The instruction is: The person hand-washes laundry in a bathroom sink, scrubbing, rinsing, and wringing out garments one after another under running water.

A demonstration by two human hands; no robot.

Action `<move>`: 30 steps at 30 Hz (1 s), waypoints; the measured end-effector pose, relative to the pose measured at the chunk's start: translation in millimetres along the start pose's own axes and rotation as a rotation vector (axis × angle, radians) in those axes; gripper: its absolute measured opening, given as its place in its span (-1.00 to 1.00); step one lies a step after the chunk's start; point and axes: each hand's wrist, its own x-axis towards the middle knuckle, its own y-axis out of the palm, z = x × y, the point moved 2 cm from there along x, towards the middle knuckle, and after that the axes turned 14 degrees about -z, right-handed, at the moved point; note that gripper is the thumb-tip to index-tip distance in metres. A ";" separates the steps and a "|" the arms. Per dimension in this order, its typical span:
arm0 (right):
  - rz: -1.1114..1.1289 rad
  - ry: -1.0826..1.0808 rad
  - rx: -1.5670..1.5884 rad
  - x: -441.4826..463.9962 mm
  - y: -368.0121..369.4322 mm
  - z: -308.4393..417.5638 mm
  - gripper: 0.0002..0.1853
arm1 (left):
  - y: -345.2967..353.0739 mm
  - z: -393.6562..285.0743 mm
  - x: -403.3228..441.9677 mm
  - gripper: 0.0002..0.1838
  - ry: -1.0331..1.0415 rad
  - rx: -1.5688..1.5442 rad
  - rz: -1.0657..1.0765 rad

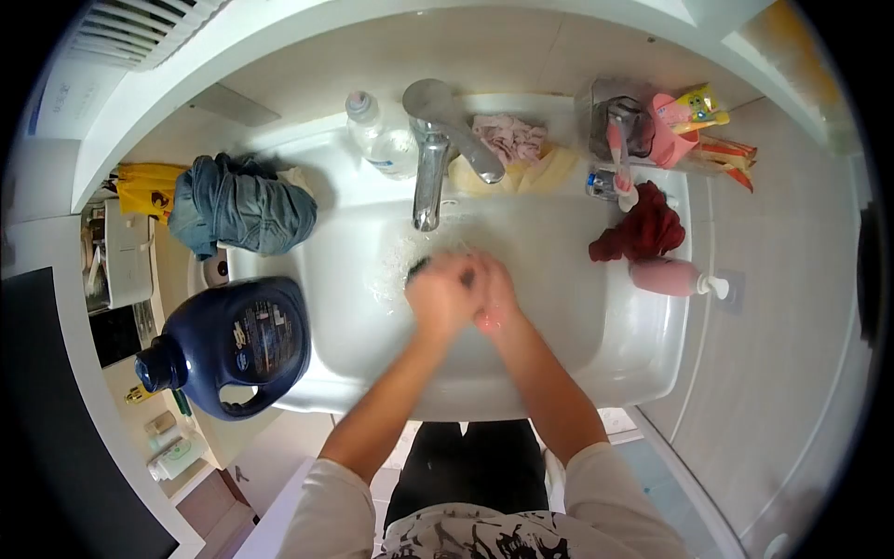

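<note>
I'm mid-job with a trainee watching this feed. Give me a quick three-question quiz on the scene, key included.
1. True or false: the dark blue jug is on the person's left side.
2. Which lies nearest the pink pump bottle?
A) the blue denim-like cloth
B) the dark red cloth
C) the clear bottle by the faucet
3. Fill in: the left hand and right hand are close together over the white ____.

Key: 1. True. 2. B. 3. Sink.
</note>
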 end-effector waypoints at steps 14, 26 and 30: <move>0.212 -0.539 -0.277 19.3 -32.2 -4.9 -0.68 | -7.5 -19.6 -0.6 -0.84 0.029 -0.046 -0.002; 0.044 -0.170 -0.050 4.5 -14.1 -9.2 -0.71 | -7.2 3.8 8.9 -0.81 -0.101 -0.095 -0.050; 0.304 -0.015 0.155 6.3 -29.4 -10.1 -0.72 | -4.7 -20.4 -6.1 -0.80 0.029 -0.077 0.040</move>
